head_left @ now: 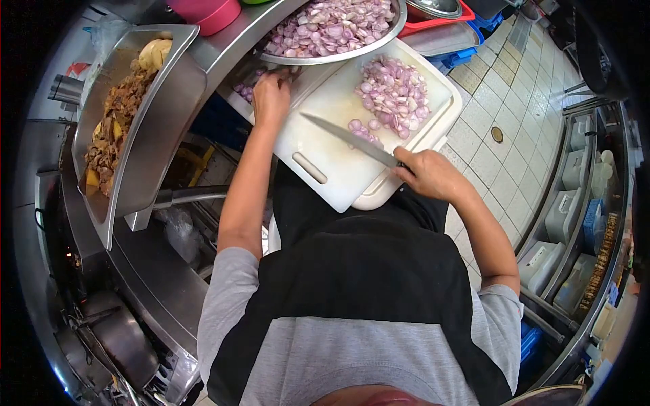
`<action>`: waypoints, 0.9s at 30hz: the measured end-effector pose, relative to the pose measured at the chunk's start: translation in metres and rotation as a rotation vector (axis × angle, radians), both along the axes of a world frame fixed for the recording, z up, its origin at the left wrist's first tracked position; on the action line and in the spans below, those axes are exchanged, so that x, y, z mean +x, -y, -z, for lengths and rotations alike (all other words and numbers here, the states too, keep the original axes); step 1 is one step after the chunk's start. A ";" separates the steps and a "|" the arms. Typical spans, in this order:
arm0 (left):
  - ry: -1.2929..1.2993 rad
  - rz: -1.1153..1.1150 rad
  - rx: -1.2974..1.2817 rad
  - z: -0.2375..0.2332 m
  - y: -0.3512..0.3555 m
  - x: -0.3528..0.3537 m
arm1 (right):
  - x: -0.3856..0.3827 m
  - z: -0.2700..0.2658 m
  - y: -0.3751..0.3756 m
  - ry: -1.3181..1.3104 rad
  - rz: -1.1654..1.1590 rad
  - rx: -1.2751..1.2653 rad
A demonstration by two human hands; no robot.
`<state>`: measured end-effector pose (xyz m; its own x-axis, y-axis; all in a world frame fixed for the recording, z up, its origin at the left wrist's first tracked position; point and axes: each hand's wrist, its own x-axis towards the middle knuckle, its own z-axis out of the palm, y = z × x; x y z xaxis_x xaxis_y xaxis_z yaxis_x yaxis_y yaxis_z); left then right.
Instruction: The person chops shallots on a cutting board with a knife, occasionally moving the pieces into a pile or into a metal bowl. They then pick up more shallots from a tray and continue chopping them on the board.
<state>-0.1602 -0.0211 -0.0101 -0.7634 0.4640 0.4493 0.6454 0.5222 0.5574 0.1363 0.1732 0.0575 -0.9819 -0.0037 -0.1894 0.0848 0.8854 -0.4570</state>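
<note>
My right hand (433,174) grips the handle of a kitchen knife (349,137), its long blade lying over a white cutting board (311,152) and pointing left. Sliced shallots (395,95) form a pile on the board's right half, with a few slices (365,128) beside the blade. At the board's far left edge, my left hand (271,100) reaches down with curled fingers among small purple shallots (245,91). Its fingertips are partly hidden, so what they hold does not show. Just beyond the board, a large metal bowl (332,58) is heaped with more sliced shallots.
On the left, a deep steel pan (159,101) holds cooked brown meat pieces. A pink container (210,15) stands at the top. Red and blue trays (443,40) are behind the board's right corner. Tiled floor (497,162) and a rack of tubs (565,206) lie to the right.
</note>
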 end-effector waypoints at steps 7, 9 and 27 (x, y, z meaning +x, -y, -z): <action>0.002 -0.123 -0.243 0.028 -0.030 -0.039 | -0.001 0.012 -0.010 0.076 -0.051 -0.113; 0.010 -0.168 -0.261 0.022 -0.027 -0.030 | -0.008 0.014 -0.019 0.068 -0.005 -0.091; 0.204 0.306 0.109 -0.004 0.009 0.154 | -0.008 0.005 0.024 0.052 0.103 -0.011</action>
